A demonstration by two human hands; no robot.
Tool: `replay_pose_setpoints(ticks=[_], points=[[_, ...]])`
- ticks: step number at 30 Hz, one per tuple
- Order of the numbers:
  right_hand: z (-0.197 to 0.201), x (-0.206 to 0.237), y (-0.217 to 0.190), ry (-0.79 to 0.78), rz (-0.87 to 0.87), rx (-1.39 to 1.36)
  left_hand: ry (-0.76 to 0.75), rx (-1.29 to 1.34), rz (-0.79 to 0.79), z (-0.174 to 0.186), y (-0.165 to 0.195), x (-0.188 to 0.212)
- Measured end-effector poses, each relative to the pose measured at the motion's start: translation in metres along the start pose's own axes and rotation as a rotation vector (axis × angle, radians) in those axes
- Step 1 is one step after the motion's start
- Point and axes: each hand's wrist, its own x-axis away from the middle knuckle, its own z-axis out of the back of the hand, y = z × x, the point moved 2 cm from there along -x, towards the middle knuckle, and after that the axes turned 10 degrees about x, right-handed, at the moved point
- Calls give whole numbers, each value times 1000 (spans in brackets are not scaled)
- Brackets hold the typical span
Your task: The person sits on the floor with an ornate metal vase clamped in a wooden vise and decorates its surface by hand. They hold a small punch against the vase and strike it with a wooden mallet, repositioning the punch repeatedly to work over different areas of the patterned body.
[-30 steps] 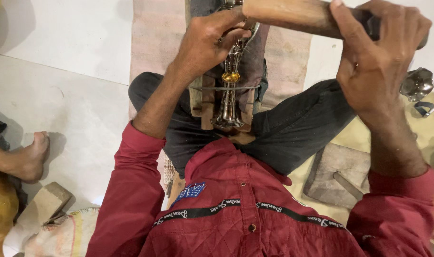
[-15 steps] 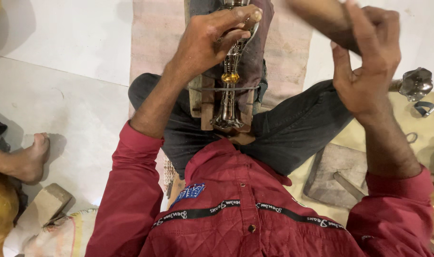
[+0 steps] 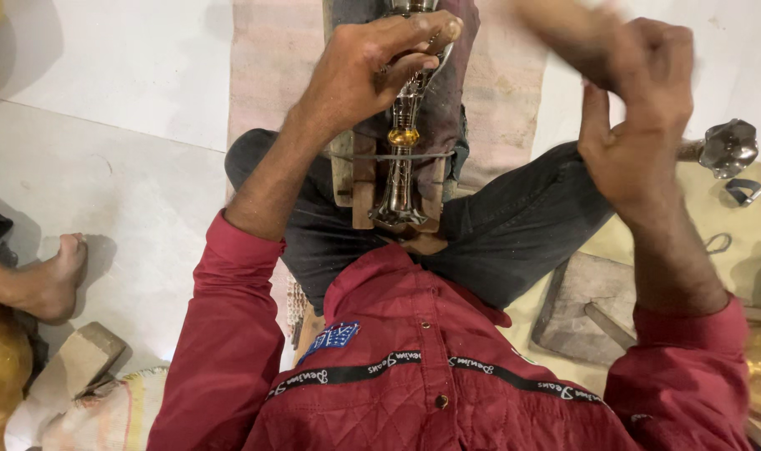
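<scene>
Since half a second back: wooden mallet [image 3: 564,38] swung further toward 12 o'clock, now motion-blurred; a full second back, lay level across the top edge. Left hand unmoved throughout.

Right hand [image 3: 639,125]: grip wrapped around the mallet handle, fingers curled shut on it, raised at 1 o'clock from the chest.

Left hand [image 3: 372,71]: grip pinching the upper end of the ornate metal piece [image 3: 401,167], thumb and fingers pressed together on it, at 12 o'clock.

Metal piece: slender, silvery, with an amber bead midway; lies lengthwise in a wooden holder [image 3: 355,179] across the lap, bound by a thin wire, flared end pointing to 6 o'clock.

Also noted: dark trousers, red quilted jacket [image 3: 414,376]. Stone block [image 3: 589,309] on the floor at 4 o'clock. Faceted metal knob [image 3: 728,147] at 3 o'clock. Another person's bare foot [image 3: 55,276] at 9 o'clock, well apart.

Judgement on the strike: keep the left pinch firm and clear of the impact point; keep the piece seated square in the holder; land short, controlled blows rather than heavy ones, since the thin stem looks easy to bend. Exact impact point hidden by the left hand.
</scene>
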Motion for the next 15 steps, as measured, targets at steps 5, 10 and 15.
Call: replay_pose_setpoints(ticks=[5, 10, 15], points=[[4, -6, -11, 87, -75, -77, -13, -78, -15, 0, 1, -2], [4, -5, -20, -67, 47, 380, 42, -36, -9, -6, -11, 6], [-9, 0, -12, -120, 5, 234, 286, 199, 13, -11, -30, 12]])
